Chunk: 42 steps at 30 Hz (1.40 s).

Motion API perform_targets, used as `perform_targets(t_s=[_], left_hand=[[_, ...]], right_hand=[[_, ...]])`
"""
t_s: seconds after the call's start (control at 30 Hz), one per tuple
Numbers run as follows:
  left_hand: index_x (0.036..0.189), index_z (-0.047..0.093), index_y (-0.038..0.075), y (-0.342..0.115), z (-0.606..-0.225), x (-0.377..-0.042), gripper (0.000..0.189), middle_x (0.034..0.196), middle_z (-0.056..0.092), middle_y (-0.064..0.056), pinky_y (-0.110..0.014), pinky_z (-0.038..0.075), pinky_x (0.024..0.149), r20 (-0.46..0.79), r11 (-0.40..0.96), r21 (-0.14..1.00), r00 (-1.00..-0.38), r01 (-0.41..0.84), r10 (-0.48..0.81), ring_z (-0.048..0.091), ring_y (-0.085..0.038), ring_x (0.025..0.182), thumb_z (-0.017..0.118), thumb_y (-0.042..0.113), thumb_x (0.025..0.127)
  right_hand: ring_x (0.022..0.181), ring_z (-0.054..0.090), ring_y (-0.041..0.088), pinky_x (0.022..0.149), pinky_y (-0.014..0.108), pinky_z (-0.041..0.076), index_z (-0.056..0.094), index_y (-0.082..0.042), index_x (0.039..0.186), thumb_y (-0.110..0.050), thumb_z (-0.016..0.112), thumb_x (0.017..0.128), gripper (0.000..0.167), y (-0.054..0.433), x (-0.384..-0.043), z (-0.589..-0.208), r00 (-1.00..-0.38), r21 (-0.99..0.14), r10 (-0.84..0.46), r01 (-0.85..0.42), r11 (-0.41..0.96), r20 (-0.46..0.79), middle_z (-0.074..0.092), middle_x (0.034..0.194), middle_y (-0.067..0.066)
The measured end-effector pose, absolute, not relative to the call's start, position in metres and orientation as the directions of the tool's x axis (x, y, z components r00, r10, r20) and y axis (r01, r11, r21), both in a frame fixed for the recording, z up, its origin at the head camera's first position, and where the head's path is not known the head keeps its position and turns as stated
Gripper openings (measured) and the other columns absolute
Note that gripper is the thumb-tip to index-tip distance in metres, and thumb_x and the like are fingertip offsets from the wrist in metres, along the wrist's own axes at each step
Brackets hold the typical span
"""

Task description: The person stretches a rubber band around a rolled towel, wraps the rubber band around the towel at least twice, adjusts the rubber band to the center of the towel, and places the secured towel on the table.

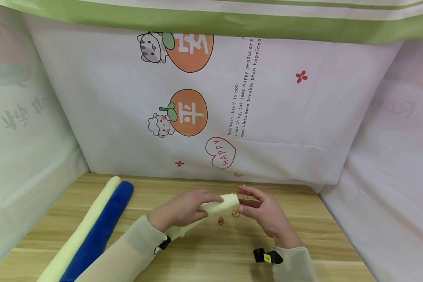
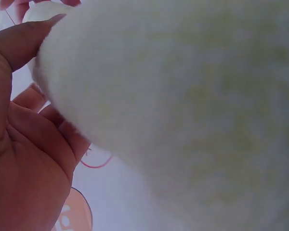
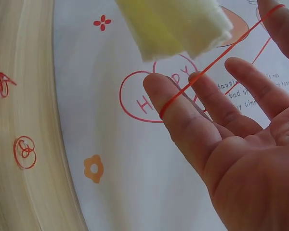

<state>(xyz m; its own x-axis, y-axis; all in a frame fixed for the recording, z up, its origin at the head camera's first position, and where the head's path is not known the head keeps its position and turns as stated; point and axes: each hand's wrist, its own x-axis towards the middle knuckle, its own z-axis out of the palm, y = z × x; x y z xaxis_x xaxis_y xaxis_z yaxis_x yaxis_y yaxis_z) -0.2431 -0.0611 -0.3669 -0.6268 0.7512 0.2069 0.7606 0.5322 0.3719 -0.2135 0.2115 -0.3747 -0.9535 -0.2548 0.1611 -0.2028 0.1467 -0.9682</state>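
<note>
My left hand (image 1: 183,209) grips a pale yellow rolled towel (image 1: 230,201), thumb on one side and fingers round the other; the roll fills much of the left wrist view. Facing its end, my right hand (image 1: 268,215) has its thumb and fingers spread. A red rubber band (image 3: 216,60) is stretched across those fingers in the right wrist view. The towel's end (image 3: 183,33) is close to the band, outside its loop. Two loose red rubber bands, one (image 1: 220,221) nearer and one (image 1: 235,213) by the right fingertips, lie on the table below the roll.
Two longer rolls, one cream (image 1: 88,219) and one blue (image 1: 103,229), lie side by side at the left of the wood-grain table (image 1: 211,258). A printed white sheet (image 1: 285,117) hangs behind the table, with pale sheets at both sides.
</note>
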Motion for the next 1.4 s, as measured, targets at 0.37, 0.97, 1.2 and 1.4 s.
perform_targets(t_s=[0.37, 0.97, 1.2, 1.4], left_hand=[[0.138, 0.058, 0.027, -0.054, -0.364, -0.234, 0.057, 0.131, 0.058, 0.008, -0.029, 0.046, 0.094, 0.236, 0.407, 0.330, -0.492, 0.852, 0.838, 0.054, -0.006, 0.115, 0.071, 0.002, 0.089], [0.137, 0.058, 0.026, -0.048, -0.363, -0.232, 0.056, 0.132, 0.058, 0.007, -0.027, 0.045, 0.094, 0.259, 0.391, 0.327, -0.480, 0.860, 0.838, 0.054, -0.006, 0.115, 0.071, 0.002, 0.089], [0.131, 0.059, 0.024, -0.047, -0.364, -0.230, 0.048, 0.130, 0.058, 0.009, -0.027, 0.046, 0.092, 0.250, 0.419, 0.357, -0.517, 0.835, 0.818, 0.055, -0.006, 0.111, 0.074, 0.007, 0.090], [0.135, 0.057, 0.026, -0.047, -0.367, -0.229, 0.051, 0.129, 0.059, 0.009, -0.029, 0.049, 0.089, 0.260, 0.436, 0.382, -0.548, 0.815, 0.795, 0.057, -0.006, 0.106, 0.075, 0.010, 0.090]], right_hand=[[0.110, 0.062, 0.038, 0.084, 0.040, 0.054, 0.054, 0.001, 0.139, -0.008, 0.079, 0.085, 0.060, 0.216, -0.210, -0.377, -0.893, -0.962, -0.414, -0.243, 0.121, 0.174, 0.049, 0.143, 0.020], [0.094, 0.064, 0.027, 0.075, 0.035, 0.056, 0.063, -0.002, 0.131, -0.010, 0.081, 0.084, 0.051, 0.209, -0.206, -0.375, -0.873, -0.946, -0.466, -0.260, 0.194, 0.145, 0.063, 0.122, 0.018], [0.088, 0.062, 0.026, 0.071, 0.033, 0.055, 0.071, -0.007, 0.121, -0.017, 0.084, 0.082, 0.042, 0.202, -0.203, -0.374, -0.905, -0.919, -0.403, -0.266, 0.289, 0.135, 0.066, 0.115, 0.014], [0.088, 0.063, 0.027, 0.071, 0.033, 0.055, 0.074, -0.009, 0.112, -0.018, 0.083, 0.082, 0.032, 0.198, -0.201, -0.377, -0.921, -0.894, -0.357, -0.287, 0.343, 0.158, 0.067, 0.112, 0.010]])
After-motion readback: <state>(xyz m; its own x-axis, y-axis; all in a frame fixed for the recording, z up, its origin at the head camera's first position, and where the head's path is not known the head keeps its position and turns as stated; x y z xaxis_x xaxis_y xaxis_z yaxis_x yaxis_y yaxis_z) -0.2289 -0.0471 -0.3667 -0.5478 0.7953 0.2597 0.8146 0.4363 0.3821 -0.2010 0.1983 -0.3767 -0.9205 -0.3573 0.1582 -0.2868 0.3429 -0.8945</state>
